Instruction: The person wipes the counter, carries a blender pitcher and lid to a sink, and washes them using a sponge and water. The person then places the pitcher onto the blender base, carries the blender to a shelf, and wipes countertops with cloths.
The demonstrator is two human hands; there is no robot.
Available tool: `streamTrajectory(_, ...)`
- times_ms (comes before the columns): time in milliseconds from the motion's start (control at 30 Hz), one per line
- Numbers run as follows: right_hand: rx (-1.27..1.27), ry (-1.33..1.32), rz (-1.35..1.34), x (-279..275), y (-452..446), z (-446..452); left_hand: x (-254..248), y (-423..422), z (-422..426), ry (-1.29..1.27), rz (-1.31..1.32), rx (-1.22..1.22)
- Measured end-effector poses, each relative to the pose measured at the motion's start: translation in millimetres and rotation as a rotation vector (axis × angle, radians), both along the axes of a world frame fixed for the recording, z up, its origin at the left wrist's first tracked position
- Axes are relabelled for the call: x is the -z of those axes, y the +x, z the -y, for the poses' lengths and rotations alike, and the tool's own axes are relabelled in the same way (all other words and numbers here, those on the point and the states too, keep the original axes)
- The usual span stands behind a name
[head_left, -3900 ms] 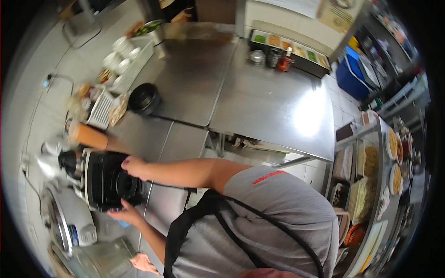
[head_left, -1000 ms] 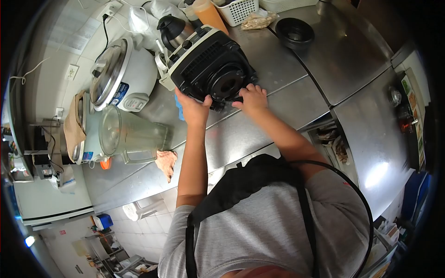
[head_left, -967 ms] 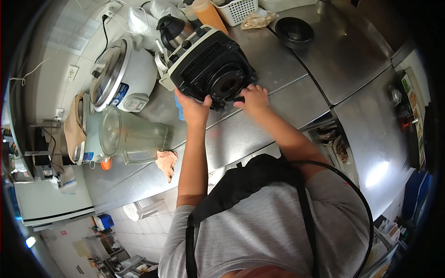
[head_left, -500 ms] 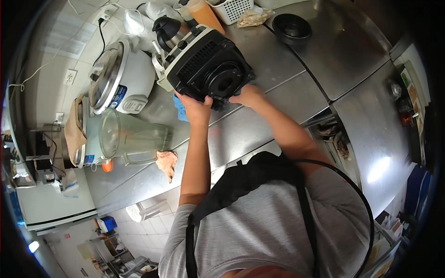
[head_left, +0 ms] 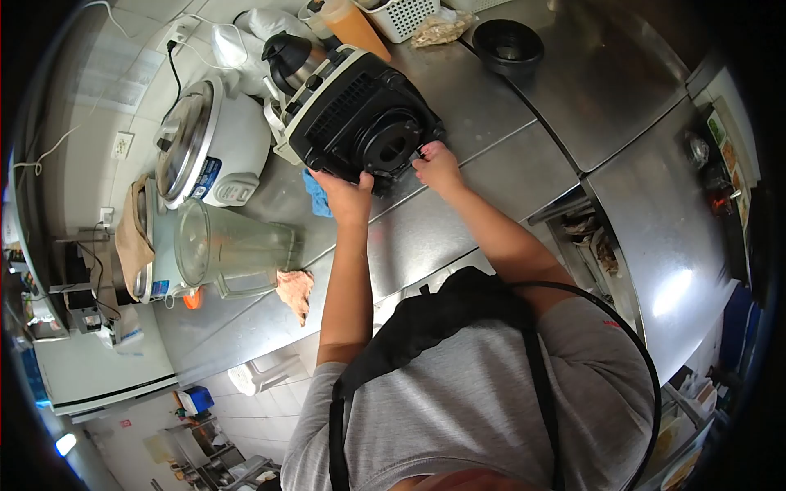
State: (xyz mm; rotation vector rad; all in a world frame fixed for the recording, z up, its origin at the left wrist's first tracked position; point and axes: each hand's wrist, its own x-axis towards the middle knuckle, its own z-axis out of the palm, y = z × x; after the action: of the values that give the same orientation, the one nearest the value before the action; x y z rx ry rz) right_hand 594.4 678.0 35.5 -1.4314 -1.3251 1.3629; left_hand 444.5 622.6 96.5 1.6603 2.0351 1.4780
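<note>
A black and cream blender base [head_left: 348,123] is tilted over the steel counter, its black side with vents and a round recess turned towards me. My left hand [head_left: 348,196] grips its lower left edge, thumb on the near face and fingers beneath. At the lower right edge, close to the round part, my right hand [head_left: 438,170] is closed in a pinch; what lies between its fingertips is too small to name. A blue cloth [head_left: 318,195] lies beside my left hand. The clear blender jar [head_left: 237,245] rests on its side to the left.
A large rice cooker [head_left: 221,151] and a steel and black jug [head_left: 293,61] stand behind. On the counter are a pinkish cloth [head_left: 295,293], a black bowl-like piece [head_left: 508,47], a bagged item [head_left: 442,29] and a white basket [head_left: 407,18]. An opening [head_left: 585,237] shows in the right-hand worktop.
My right hand has shifted slightly up and right along the base's edge, its fingers now drawn into a pinch. The left hand keeps its hold; the base has barely moved.
</note>
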Motion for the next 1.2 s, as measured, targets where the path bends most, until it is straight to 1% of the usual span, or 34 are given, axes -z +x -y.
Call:
streamTrajectory(33,-0.034,0.135,0.205,-2.7,1.8,0.0,5.2,-4.1,-1.6,0.008,-0.006,0.014)
streamTrajectory(67,-0.035,0.220,0.342,-6.1,5.9,0.0,8.2,-7.4,-2.3,0.015,-0.012,0.028)
streamTrajectory(133,-0.035,0.395,0.619,-29.8,20.2,2.5,6.6,-6.1,-1.4,0.019,-0.009,0.023)
streamTrajectory(233,0.063,0.717,0.764,-40.5,28.6,-0.7,-8.3,7.3,1.6,0.012,-0.029,0.010)
streamTrajectory(267,0.023,0.703,0.799,-46.8,31.6,-3.7,-12.9,10.9,2.7,0.007,-0.039,0.003)
streamTrajectory(367,-0.242,0.631,0.573,-37.9,37.7,-30.2,-0.4,6.0,-2.7,0.092,0.065,0.082)
streamTrajectory(400,-0.314,0.561,0.435,-40.1,40.1,-34.2,3.7,3.9,-3.8,0.086,0.056,0.078)
streamTrajectory(467,-0.303,0.545,0.421,-37.1,38.7,-38.3,10.2,0.4,-4.5,0.074,0.041,0.070)
streamTrajectory(567,-0.300,0.538,0.403,-36.9,38.8,-39.6,6.3,3.6,-2.1,-0.050,0.044,-0.005)
streamTrajectory(600,-0.298,0.538,0.396,-36.1,38.4,-40.1,6.4,4.9,-2.7,-0.044,0.040,-0.019)
streamTrajectory(700,-0.224,0.595,0.430,-27.5,33.5,-43.5,7.9,0.0,-10.0,-0.018,0.087,0.060)
streamTrajectory(733,-0.206,0.606,0.435,-24.2,31.4,-44.5,8.1,1.7,-12.6,-0.001,0.156,0.054)
streamTrajectory(833,-0.184,0.620,0.441,-19.8,27.8,-49.5,-1.7,5.4,-16.2,-0.007,0.039,0.016)
streamTrajectory(933,-0.199,0.624,0.426,-18.7,29.0,-52.1,4.4,-0.3,-17.2,-0.025,0.175,0.058)
streamTrajectory(1033,-0.177,0.678,0.402,-14.3,27.5,-53.7,1.7,2.7,-16.9,-0.048,0.092,0.015)
streamTrajectory(1133,-0.181,0.663,0.370,-15.6,27.4,-56.2,0.6,6.6,-17.6,-0.035,0.111,0.037)
streamTrajectory(1200,-0.188,0.652,0.355,-16.2,27.8,-58.8,8.2,4.1,-18.0,-0.054,0.128,0.010)
